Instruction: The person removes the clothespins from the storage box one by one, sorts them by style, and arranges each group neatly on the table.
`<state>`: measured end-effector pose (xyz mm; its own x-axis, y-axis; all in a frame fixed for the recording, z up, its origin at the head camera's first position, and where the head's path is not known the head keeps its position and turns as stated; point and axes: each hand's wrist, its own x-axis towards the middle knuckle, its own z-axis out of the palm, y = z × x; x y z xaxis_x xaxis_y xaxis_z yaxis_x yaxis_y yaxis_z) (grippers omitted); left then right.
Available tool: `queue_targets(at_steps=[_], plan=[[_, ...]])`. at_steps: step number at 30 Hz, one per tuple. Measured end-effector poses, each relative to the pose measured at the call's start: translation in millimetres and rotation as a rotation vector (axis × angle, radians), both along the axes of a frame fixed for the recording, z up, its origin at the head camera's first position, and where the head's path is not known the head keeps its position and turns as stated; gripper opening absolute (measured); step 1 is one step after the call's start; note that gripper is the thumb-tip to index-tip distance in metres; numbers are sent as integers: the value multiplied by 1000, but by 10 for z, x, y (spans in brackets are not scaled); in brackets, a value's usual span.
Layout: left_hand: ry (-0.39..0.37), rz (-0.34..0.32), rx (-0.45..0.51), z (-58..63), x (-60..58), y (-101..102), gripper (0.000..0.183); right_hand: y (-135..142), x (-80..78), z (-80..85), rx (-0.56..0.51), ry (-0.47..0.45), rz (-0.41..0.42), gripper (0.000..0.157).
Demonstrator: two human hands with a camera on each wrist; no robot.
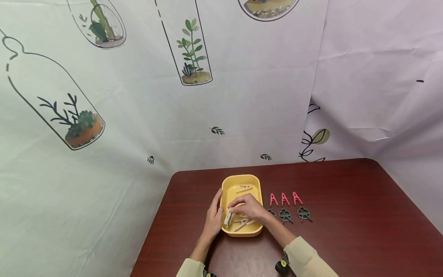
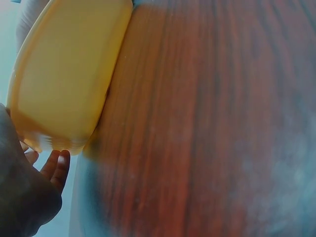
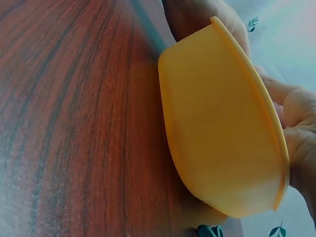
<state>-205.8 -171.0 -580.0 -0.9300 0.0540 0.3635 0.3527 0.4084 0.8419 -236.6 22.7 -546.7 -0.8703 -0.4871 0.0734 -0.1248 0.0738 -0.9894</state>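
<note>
A yellow plastic basin (image 1: 241,234) stands on the table, with several beige clothespins (image 1: 244,188) lying inside. My left hand (image 1: 214,215) holds the basin by its left side, fingers along the outer wall and thumb near the rim. In the left wrist view, fingertips (image 2: 61,160) touch the basin's outer wall (image 2: 69,64). Over the basin's near left part, my right hand (image 1: 250,207) pinches a whitish clothespin (image 1: 227,217) between thumb and fingers. The right wrist view shows the basin's outer wall (image 3: 222,113), which hides that clothespin and the basin's contents.
Right of the basin, three pink clips (image 1: 284,199) lie in a row. Below them is a row of three dark green round clips (image 1: 303,213), the leftmost partly covered by the right arm. A dark red wooden table (image 1: 349,215) meets a patterned cloth backdrop (image 1: 242,115) behind.
</note>
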Motion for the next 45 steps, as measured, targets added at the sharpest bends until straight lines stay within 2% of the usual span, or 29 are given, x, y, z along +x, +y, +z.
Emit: queue_targets(at_steps=[16,22,28,35,45], plan=[[5,-3,18,-20,-22,1,67,12,1,17,-42,-35,3,15],[-2,31,2,-19,-4,33,67,18,14,20,-53,-26,17,14],[4,41,40,-14,12,79,65,26,17,11,-71,-3,17,13],[-4,24,-6,-11,1,30,67,63,8,53,-99,7,-10,14],[-21,4,14,-21,-10,-3,66,178,20,162,-126,43,-55,19]])
